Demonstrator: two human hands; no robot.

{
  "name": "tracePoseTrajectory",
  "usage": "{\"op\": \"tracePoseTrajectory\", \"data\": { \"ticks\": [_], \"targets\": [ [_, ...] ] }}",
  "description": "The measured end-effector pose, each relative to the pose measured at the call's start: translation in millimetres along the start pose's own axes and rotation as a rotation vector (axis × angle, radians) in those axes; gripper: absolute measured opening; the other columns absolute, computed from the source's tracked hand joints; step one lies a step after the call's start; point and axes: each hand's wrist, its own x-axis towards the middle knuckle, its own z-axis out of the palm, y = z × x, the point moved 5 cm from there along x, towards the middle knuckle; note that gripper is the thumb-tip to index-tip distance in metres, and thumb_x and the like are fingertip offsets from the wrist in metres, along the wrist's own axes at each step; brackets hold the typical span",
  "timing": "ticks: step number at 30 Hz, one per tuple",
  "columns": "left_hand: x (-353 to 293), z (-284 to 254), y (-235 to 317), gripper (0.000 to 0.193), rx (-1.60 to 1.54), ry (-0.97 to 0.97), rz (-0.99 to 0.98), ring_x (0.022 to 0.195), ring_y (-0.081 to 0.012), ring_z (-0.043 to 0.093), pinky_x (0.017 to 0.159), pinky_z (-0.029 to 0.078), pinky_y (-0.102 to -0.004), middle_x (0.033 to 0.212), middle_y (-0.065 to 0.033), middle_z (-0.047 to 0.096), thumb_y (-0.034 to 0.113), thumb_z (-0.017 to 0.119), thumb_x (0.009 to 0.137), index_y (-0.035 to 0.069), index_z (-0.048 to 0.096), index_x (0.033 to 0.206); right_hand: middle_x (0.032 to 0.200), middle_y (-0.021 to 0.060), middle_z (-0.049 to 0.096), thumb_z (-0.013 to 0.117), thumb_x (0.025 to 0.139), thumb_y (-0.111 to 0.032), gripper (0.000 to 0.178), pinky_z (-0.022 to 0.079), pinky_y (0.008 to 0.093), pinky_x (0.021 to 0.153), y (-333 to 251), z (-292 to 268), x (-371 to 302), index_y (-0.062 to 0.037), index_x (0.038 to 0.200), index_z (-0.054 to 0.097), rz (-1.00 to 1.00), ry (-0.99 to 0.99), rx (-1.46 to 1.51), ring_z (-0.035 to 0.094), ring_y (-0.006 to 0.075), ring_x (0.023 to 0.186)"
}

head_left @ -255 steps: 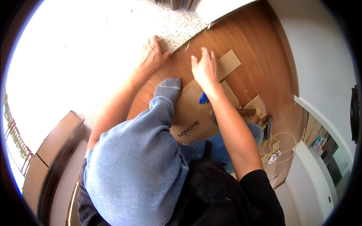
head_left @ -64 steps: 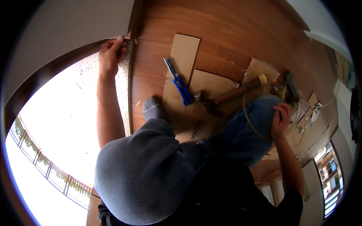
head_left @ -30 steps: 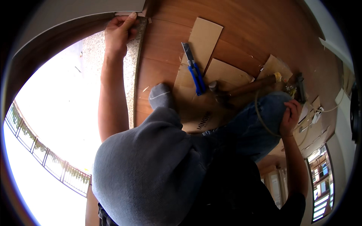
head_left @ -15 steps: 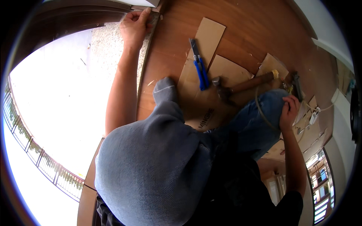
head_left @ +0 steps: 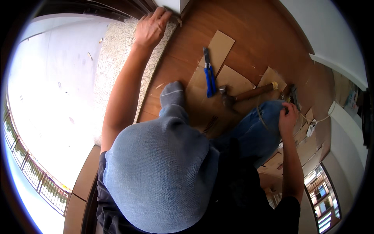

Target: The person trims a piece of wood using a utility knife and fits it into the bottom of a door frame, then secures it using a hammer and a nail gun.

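Low at a doorway, far left: left hand [head_left: 151,29] bent over the foot of a dark wood door frame [head_left: 137,8], close to the corner of a smooth white panel [head_left: 170,4]. Fingertips hidden beyond the knuckles; impossible to tell from above, clamped on something or merely pressed there. To the right and nearer: right hand [head_left: 288,119] at a denim-covered right knee [head_left: 269,111], fingers loosely bent and slightly parted.

In the way, near centre: raised left knee [head_left: 159,175] in faded, close-woven denim, broad and rounded, blocking much of the view; just beyond, a grey-socked foot [head_left: 172,93]. Right of the foot, a flat sheet of matte brown cardboard [head_left: 194,105], partly covered by the right leg. On the cardboard, a slim utility knife [head_left: 209,76], blue-handled, blade pointing away; just right, a hammer [head_left: 253,93] with metal head and rounded wooden handle. Farther off, a narrow cardboard strip [head_left: 223,45]. Beyond the right hand, a dark tool [head_left: 293,95] and, to the right, a pale, curving cord [head_left: 325,118]. Underneath, smooth reddish-brown wood floor [head_left: 257,43], bordered at left by a grainy, speckled stone threshold [head_left: 117,50].
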Motion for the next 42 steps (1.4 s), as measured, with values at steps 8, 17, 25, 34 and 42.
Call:
{"op": "tracePoseTrajectory", "data": {
  "ticks": [8,17,25,34,42],
  "targets": [
    [-39.7,-60.0,18.1,0.028,-1.025,-0.088,-0.642,0.091,-0.0188,0.072,0.082,0.057,-0.0345,0.104,-0.0097,0.077,0.027,0.072,0.102,0.005,0.071,0.119,0.134,0.0225,0.064,0.068,0.099,-0.034,0.052,0.054,0.0487,0.101,-267.9,30.0,70.6,-0.0026,0.139,0.056,-0.129,-0.279,0.282,0.063,0.0431,0.12],
    [-86.8,-148.2,56.0,0.042,-1.765,-0.1,-0.749,0.102,-0.0085,0.063,0.091,0.053,-0.027,0.114,-0.0033,0.071,0.031,0.065,0.108,-0.001,0.062,0.136,0.122,0.0219,0.062,0.076,0.093,-0.033,0.061,0.058,0.0482,0.089,-304.0,101.8,76.2,0.0002,0.138,0.052,-0.092,-0.326,0.154,0.069,0.0399,0.103],
    [-57.7,-195.4,99.6,0.036,-1.915,-0.26,-0.558,0.1,-0.0187,0.073,0.086,0.061,-0.0329,0.115,-0.009,0.067,0.025,0.048,0.115,0.002,0.048,0.142,0.087,0.009,0.063,0.065,0.104,-0.018,0.027,0.055,0.034,0.075,-304.3,-27.7,73.6,0.0007,0.12,0.055,0.123,-0.4,1.324,0.066,0.0192,0.08],
    [0.2,-320.9,178.4,0.058,-1.594,-0.41,-0.066,0.086,-0.0128,0.059,0.084,0.05,-0.0303,0.094,-0.0043,0.062,0.028,0.047,0.114,-0.004,0.032,0.16,0.1,0.0105,0.064,0.058,0.109,-0.021,0.044,0.054,0.0322,0.075,-289.7,-228.2,48.0,0.0047,0.143,0.048,-0.538,0.057,1.066,0.063,0.0189,0.079],
    [-9.9,-418.2,271.6,0.074,-1.545,-0.504,0.161,0.085,-0.0126,0.057,0.08,0.049,-0.0298,0.089,-0.0036,0.059,0.036,0.052,0.111,-0.004,0.021,0.166,0.101,0.0146,0.063,0.063,0.104,-0.034,0.05,0.054,0.0399,0.067,-262.9,-326.6,0.7,-0.0028,0.142,0.057,-0.762,0.502,0.63,0.064,0.0307,0.078]
  ]
}}
